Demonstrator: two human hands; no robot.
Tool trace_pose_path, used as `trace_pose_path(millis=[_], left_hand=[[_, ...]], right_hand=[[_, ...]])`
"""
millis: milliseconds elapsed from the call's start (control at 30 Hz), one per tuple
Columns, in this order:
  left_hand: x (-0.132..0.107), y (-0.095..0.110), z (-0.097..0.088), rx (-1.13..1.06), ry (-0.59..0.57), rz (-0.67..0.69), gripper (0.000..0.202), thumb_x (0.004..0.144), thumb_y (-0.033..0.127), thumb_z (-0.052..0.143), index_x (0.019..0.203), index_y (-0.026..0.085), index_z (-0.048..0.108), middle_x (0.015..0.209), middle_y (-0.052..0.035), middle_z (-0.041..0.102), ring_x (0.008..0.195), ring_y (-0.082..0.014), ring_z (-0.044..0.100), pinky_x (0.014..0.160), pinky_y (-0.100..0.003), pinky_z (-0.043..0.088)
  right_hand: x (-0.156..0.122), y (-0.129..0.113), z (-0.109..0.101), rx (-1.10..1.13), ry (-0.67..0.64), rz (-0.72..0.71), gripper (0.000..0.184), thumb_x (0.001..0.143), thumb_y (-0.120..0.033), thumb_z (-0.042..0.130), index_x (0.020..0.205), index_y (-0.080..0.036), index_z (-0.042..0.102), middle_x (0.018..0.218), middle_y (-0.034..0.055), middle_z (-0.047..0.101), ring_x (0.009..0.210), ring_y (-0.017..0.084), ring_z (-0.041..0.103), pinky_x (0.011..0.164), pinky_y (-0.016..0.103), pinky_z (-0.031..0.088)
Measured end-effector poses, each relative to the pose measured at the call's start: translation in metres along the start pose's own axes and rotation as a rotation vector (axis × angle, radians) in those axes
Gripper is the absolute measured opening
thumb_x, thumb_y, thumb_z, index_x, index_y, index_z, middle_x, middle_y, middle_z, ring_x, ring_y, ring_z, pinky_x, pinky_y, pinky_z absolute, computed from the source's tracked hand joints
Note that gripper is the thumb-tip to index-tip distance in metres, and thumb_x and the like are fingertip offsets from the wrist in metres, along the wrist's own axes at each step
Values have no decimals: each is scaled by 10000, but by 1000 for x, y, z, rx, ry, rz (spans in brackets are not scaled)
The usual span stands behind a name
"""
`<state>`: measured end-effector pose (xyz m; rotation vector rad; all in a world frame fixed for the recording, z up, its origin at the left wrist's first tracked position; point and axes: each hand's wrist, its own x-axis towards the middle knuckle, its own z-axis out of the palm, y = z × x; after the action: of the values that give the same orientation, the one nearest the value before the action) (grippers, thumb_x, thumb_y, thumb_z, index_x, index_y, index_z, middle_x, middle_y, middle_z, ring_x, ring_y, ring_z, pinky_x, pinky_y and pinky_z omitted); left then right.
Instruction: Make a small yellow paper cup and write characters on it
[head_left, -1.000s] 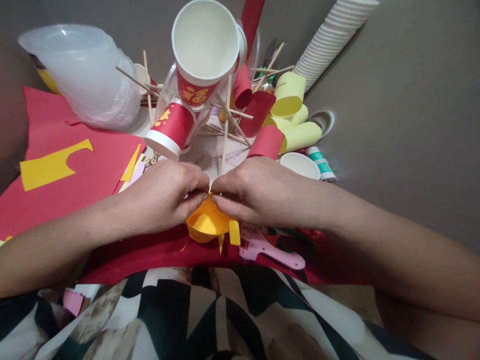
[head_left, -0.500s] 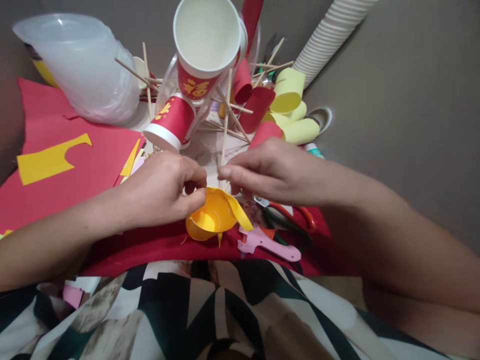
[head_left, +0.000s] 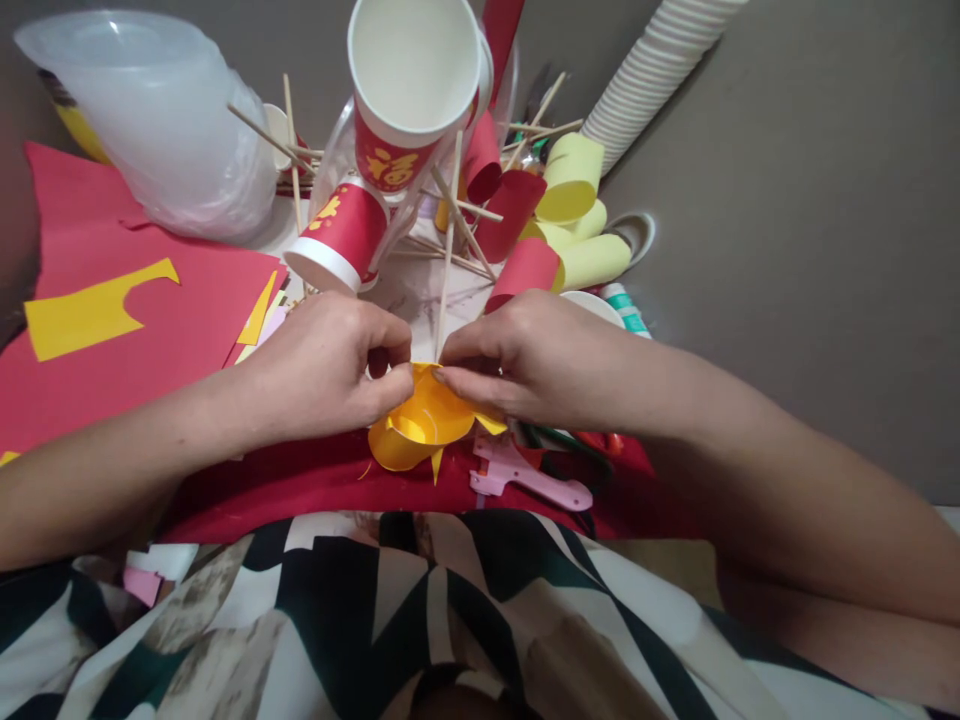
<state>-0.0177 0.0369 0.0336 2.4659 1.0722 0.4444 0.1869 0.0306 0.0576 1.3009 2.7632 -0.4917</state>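
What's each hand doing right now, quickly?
Left hand: closed, pinching the rim of the curved yellow paper.
Right hand: closed, pinching the same rim.

Our left hand [head_left: 334,355] and right hand [head_left: 525,350] nearly meet mid-frame, fingers [head_left: 389,328] bent in a pinch. Our bare forearms [head_left: 142,455] slant in from both sides.

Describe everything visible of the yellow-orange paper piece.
The yellow-orange paper piece looks like thin card curled into a hollow cup shape, its opening toward the camera. A pointed tab hangs from its near side; another juts right. The left hand and right hand touch its far rim. Its underside is hidden.
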Motion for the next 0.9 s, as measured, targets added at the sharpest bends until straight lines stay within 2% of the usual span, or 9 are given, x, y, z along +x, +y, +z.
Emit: trace_pose_path(millis=[133, 333, 500, 667, 833, 900], left_hand=[[1, -4, 2, -22, -33, 10, 195, 800, 299, 589, 786, 172, 735, 659, -8, 683, 566, -114, 551, 540, -245, 326], [2, -3, 4, -35, -91, 99, 225, 840, 206, 532, 699, 174, 706, 608, 5, 659, 549, -104, 552, 541, -253, 317], [3, -2, 6, 59, -68, 111, 225, 828, 171, 525, 727, 174, 726, 641, -19, 685, 571, -126, 577, 560, -264, 338], [4, -6, 6, 18, -93, 158, 181, 830, 220, 588, 721, 181, 727, 648, -20, 705, 576, -133, 610, 566, -251, 374], [3, -6, 7, 5, -84, 205, 231, 842, 179, 525, 744, 178, 734, 696, -25, 733, 618, -131, 644, 587, -242, 390], [2, -5, 9, 12, -81, 219, 243, 846, 175, 508, 768, 171, 739, 723, -33, 740, 641, -139, 655, 595, -246, 395]], right_hand=[[0, -1, 2, 4, -9, -59, 262, 900, -207, 495, 700, -156, 657, 562, 4, 548, 521, 94, 377, 554, 274, 222], [-1, -3, 7, -9, -4, -87, 274, 900, -210, 484, 667, -160, 617, 567, 2, 526, 528, 93, 376, 571, 284, 227], [0, -2, 10, -17, 10, -61, 257, 900, -217, 486, 713, -148, 648, 610, 26, 576, 538, 95, 397, 572, 283, 228], [0, -5, 8, -56, -52, -28, 268, 922, -217, 490, 746, -138, 676, 613, 34, 599, 536, 94, 404, 574, 281, 229], [1, -7, 10, -109, -18, -33, 191, 904, -239, 557, 869, -151, 723, 655, 41, 646, 552, 109, 436, 575, 282, 214], [2, -5, 14, -109, -5, -54, 202, 903, -231, 547, 848, -150, 724, 668, 47, 659, 555, 112, 446, 570, 280, 213]])
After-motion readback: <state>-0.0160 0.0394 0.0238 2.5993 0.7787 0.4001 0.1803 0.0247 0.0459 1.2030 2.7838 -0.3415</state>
